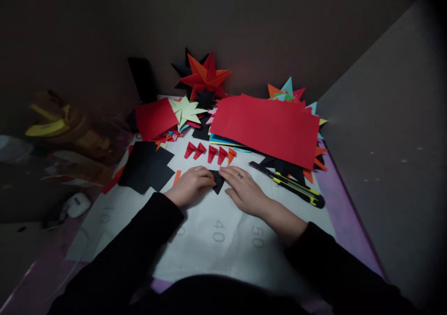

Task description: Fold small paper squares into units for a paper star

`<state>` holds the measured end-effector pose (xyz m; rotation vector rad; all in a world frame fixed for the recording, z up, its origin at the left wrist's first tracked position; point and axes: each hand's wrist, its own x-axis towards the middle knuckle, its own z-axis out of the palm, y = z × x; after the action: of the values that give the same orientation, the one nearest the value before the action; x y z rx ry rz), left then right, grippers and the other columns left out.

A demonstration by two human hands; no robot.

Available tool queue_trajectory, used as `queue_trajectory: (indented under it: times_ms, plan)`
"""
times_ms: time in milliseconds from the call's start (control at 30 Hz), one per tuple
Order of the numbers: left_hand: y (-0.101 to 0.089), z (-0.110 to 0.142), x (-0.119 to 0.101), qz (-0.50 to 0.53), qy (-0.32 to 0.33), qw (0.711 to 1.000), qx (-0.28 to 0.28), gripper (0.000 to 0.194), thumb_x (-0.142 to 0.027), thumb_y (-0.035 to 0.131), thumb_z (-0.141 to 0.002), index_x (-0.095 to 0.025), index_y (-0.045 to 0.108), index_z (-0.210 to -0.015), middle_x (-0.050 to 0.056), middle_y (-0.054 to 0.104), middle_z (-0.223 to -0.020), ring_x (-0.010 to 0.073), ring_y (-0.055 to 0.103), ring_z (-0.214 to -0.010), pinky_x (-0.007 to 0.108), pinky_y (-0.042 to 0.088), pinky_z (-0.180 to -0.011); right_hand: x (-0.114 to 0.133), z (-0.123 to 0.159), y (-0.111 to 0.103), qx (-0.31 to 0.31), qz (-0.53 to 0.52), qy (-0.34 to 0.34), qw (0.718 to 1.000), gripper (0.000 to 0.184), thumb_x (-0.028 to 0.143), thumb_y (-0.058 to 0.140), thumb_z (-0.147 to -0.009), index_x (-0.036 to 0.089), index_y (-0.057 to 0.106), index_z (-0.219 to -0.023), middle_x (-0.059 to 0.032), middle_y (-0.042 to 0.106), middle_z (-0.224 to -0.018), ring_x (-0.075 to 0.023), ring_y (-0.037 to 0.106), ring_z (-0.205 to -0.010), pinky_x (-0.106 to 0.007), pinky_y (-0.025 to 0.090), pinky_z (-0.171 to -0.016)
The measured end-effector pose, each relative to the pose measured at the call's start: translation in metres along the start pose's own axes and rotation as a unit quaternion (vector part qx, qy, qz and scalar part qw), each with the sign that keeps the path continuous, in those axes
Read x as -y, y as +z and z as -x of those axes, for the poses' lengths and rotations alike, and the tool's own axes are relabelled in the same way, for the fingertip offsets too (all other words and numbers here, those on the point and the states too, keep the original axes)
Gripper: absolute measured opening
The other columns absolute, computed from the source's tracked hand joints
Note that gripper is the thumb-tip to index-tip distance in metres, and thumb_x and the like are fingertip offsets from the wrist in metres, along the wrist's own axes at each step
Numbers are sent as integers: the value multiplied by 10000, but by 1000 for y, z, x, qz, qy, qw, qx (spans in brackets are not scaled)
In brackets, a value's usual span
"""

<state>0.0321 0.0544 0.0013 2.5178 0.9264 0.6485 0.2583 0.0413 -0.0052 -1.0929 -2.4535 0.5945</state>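
Observation:
A small black paper piece, with a point facing me, lies on the mat between my two hands. My left hand is closed, its curled fingers pinching the paper's left edge. My right hand lies with fingers stretched out and together, the fingertips resting on the right edge of the paper. Just beyond the hands is a row of several small folded red pieces with one folded orange piece at its right end. An orange paper strip is beside my left hand.
Large red sheets are stacked behind the row. Black sheets lie to the left, near another red sheet. A yellow-black utility knife rests at right. Paper stars lean against the wall. The mat bears printed numbers.

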Motion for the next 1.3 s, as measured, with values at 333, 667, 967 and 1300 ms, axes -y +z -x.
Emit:
queue_trajectory:
  times_ms: [333, 667, 967, 1300]
  plan:
    - [-19, 10, -12, -56, 0, 990, 133, 282, -127, 518, -891, -212, 687, -1100, 75, 668, -1186, 208, 599, -1103, 388, 487, -924, -3, -18, -4, 48, -20, 22, 998, 78, 239, 581, -875, 201, 648, -859, -47, 594, -888, -224, 476, -956, -381, 371, -875]
    - [9, 21, -57, -229, -44, 960, 156, 491, -32, 395, -848, -116, 529, -1312, 133, 554, -1339, 267, 541, -1220, 373, 546, -829, -8, -25, 0, 34, 5, 77, 996, 148, 229, 504, -904, 202, 616, -810, -48, 578, -935, -222, 447, -953, -377, 338, -853]
    - [22, 19, -76, -284, -78, 948, 123, 515, -84, 441, -848, -138, 497, -1357, 183, 566, -1313, 297, 572, -1178, 364, 563, -787, -2, -32, -2, 58, 21, 125, 990, 144, 259, 518, -884, 201, 605, -786, -48, 574, -970, -231, 446, -966, -390, 318, -844]
    - [26, 22, -74, -277, -57, 948, 147, 558, -42, 427, -793, -69, 499, -1346, 221, 522, -1340, 340, 554, -1193, 410, 584, -783, 3, -38, 2, 65, 42, 153, 985, 138, 242, 518, -858, 191, 597, -757, -70, 591, -950, -251, 447, -942, -407, 310, -829]
